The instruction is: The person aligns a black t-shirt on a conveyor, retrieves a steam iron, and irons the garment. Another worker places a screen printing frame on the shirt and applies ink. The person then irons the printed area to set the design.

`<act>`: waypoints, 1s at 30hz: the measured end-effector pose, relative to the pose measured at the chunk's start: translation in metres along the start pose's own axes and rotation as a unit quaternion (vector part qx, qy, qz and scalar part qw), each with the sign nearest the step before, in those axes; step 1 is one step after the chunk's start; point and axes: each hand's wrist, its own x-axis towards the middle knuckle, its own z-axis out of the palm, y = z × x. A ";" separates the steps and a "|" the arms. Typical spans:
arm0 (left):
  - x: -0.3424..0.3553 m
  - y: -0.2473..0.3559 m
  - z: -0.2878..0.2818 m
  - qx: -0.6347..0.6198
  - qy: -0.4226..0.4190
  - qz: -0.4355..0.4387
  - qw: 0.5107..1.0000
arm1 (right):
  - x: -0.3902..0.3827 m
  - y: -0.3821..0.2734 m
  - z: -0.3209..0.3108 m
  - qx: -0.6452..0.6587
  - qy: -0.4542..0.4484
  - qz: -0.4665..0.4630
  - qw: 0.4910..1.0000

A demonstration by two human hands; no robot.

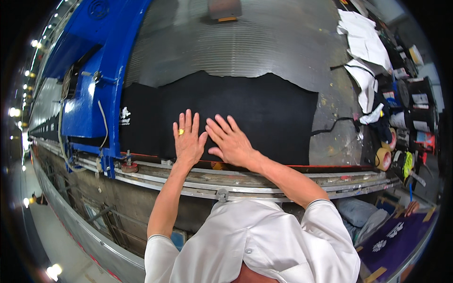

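Both hands rest flat on a wide piece of black fabric [245, 104] spread over a ridged metal table [226, 47]. My left hand [188, 139] has its fingers apart and pointing forward, with a yellow ring on one finger. Just to its right, my right hand [229, 139] lies angled toward it, fingers spread and thumb out. Another black section at the fabric's left carries a small white print [125, 115]. The piece's upper edge is wavy. An orange strip [339, 166] runs along the table's near edge below it.
A blue machine carriage [94, 118] stands left on metal rails [330, 179]. At right are white cloths [361, 37], black straps [335, 122], tape rolls [383, 158] and several dark containers [417, 99]. A purple printed panel [396, 254] lies lower right. A dark slab [224, 8] sits at the back.
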 end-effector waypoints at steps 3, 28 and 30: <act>-0.016 0.003 -0.001 0.003 -0.017 -0.008 1.000 | -0.033 0.009 -0.012 -0.049 0.021 0.062 0.997; -0.099 -0.003 -0.044 -0.079 -0.155 -0.028 0.984 | -0.052 -0.034 -0.001 0.058 -0.064 -0.042 0.995; -0.105 -0.008 -0.044 -0.051 -0.149 -0.028 0.987 | -0.040 -0.038 0.012 0.107 -0.061 -0.050 0.991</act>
